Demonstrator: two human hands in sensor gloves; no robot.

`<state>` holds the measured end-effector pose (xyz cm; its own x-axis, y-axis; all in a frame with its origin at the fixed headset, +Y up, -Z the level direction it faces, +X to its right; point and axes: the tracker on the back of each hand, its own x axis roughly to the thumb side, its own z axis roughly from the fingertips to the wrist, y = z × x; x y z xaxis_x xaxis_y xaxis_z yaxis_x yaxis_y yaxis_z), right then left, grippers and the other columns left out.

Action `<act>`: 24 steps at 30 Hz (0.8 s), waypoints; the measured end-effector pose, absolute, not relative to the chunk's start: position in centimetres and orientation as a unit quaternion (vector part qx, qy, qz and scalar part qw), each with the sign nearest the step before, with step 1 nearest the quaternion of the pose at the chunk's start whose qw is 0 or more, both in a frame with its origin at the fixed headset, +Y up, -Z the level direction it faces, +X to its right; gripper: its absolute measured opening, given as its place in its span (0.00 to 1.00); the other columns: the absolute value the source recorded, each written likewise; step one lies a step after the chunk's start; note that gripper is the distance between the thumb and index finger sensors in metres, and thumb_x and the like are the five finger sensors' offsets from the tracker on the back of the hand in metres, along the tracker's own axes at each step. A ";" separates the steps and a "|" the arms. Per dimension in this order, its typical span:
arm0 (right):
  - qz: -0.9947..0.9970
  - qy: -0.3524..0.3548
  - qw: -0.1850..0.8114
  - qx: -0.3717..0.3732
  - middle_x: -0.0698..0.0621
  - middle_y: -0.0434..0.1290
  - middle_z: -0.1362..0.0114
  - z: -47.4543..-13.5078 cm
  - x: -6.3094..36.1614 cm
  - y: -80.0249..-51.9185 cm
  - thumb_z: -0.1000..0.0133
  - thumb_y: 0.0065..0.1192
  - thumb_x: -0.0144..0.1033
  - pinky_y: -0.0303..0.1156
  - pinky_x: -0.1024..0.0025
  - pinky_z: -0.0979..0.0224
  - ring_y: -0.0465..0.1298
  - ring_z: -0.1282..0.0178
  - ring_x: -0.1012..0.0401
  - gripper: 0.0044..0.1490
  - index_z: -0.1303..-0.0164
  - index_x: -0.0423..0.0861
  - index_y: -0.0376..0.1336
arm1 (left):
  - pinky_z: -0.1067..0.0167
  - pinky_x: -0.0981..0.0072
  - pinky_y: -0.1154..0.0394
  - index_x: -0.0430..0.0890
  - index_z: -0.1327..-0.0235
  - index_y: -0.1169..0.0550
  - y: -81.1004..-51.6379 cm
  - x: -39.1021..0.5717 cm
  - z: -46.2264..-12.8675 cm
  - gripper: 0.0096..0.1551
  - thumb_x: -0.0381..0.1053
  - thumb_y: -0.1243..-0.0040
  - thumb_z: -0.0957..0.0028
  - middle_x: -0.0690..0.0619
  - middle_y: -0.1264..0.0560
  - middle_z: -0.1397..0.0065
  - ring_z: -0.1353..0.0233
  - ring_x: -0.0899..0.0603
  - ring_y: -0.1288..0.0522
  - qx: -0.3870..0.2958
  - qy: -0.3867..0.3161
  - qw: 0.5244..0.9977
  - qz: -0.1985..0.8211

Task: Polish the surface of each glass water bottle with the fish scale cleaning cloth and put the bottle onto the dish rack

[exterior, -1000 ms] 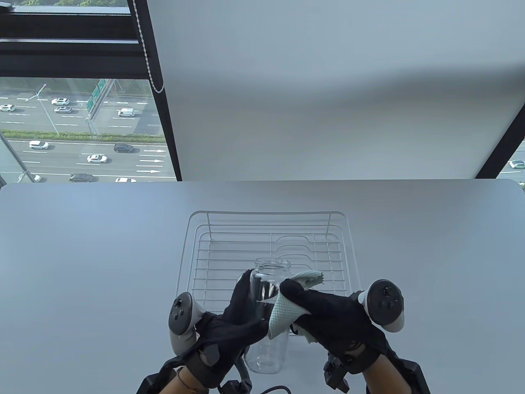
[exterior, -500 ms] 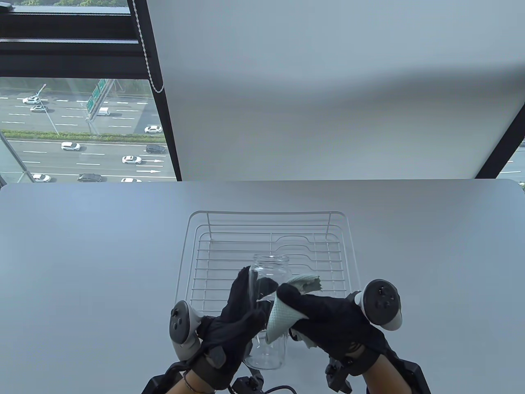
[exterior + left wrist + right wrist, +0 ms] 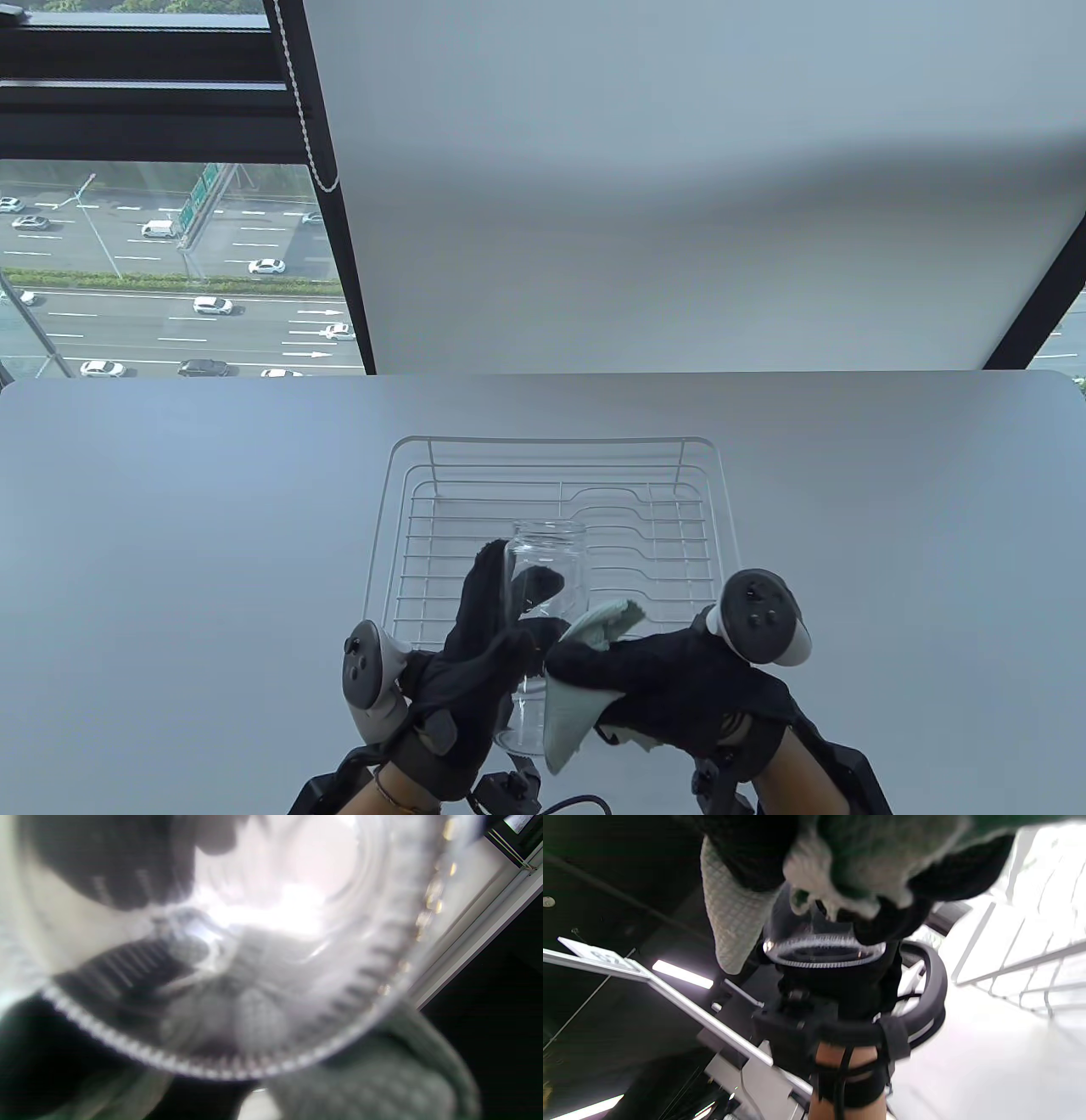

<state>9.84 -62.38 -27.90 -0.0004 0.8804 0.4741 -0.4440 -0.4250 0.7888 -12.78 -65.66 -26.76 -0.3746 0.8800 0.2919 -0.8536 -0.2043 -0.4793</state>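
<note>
A clear glass bottle (image 3: 547, 586) without a lid is held tilted above the near edge of the white wire dish rack (image 3: 390, 484). My left hand (image 3: 479, 645) grips the bottle's body from the left, fingers wrapped round it. My right hand (image 3: 653, 671) holds the pale green fish scale cloth (image 3: 567, 709) and presses it against the bottle's lower right side. In the left wrist view the bottle's ribbed base (image 3: 237, 963) fills the frame, with the cloth (image 3: 382, 1077) below it. The right wrist view shows the cloth (image 3: 734, 925) hanging beside the bottle's base (image 3: 823, 948).
The rack holds nothing and stands mid-table, its bars (image 3: 1031, 959) at the right of the right wrist view. The grey table (image 3: 170, 526) stretches to both sides. A window (image 3: 161, 263) and a blind lie behind the far edge.
Both hands and the bottle have shifted a little left and nearer. The right hand has slid the cloth down the bottle's side toward its base.
</note>
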 end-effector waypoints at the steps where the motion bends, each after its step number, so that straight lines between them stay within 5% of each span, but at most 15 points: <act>1: 0.672 0.201 0.501 0.508 0.40 0.77 0.45 -28.0 9.9 -62.4 0.39 0.65 0.45 0.80 0.58 0.54 0.82 0.56 0.52 0.33 0.26 0.77 0.55 | 0.42 0.39 0.21 0.50 0.18 0.58 -65.6 -12.8 -26.7 0.57 0.69 0.40 0.43 0.34 0.46 0.19 0.36 0.25 0.25 -0.026 -0.296 0.566 0.769; 7: 0.726 -0.029 0.563 0.394 0.44 0.76 0.44 -28.4 12.4 -61.7 0.39 0.63 0.49 0.80 0.60 0.52 0.82 0.55 0.54 0.35 0.25 0.77 0.53 | 0.38 0.36 0.24 0.51 0.17 0.59 -65.0 -12.4 -26.6 0.60 0.66 0.35 0.44 0.33 0.51 0.18 0.32 0.23 0.29 -0.085 -0.334 0.586 0.733; 13: 0.661 0.218 0.502 0.513 0.40 0.77 0.46 -27.8 9.4 -62.7 0.39 0.65 0.45 0.80 0.59 0.54 0.82 0.57 0.52 0.33 0.27 0.77 0.55 | 0.40 0.36 0.23 0.51 0.17 0.56 -64.9 -13.3 -26.8 0.57 0.65 0.35 0.45 0.33 0.48 0.19 0.34 0.23 0.28 -0.019 -0.302 0.564 0.768; 16: 0.677 0.178 0.500 0.509 0.41 0.77 0.45 -28.2 9.5 -62.4 0.39 0.65 0.46 0.80 0.58 0.53 0.82 0.56 0.52 0.33 0.27 0.77 0.56 | 0.39 0.37 0.23 0.52 0.17 0.57 -64.8 -13.5 -26.6 0.57 0.66 0.37 0.44 0.33 0.49 0.19 0.33 0.23 0.28 -0.028 -0.307 0.585 0.750; 20: 0.724 0.021 0.559 0.404 0.43 0.76 0.42 -28.5 11.4 -62.3 0.38 0.62 0.49 0.79 0.59 0.51 0.81 0.53 0.53 0.35 0.24 0.78 0.51 | 0.39 0.36 0.24 0.51 0.17 0.58 -65.1 -13.0 -26.7 0.57 0.65 0.36 0.44 0.32 0.50 0.19 0.33 0.22 0.29 -0.050 -0.306 0.585 0.749; 24: 0.688 0.161 0.510 0.491 0.41 0.77 0.46 -28.1 9.8 -62.6 0.40 0.66 0.45 0.80 0.59 0.54 0.82 0.57 0.53 0.35 0.27 0.77 0.55 | 0.40 0.35 0.23 0.51 0.17 0.55 -64.9 -13.4 -26.9 0.56 0.64 0.35 0.44 0.32 0.48 0.19 0.34 0.22 0.28 -0.015 -0.299 0.589 0.751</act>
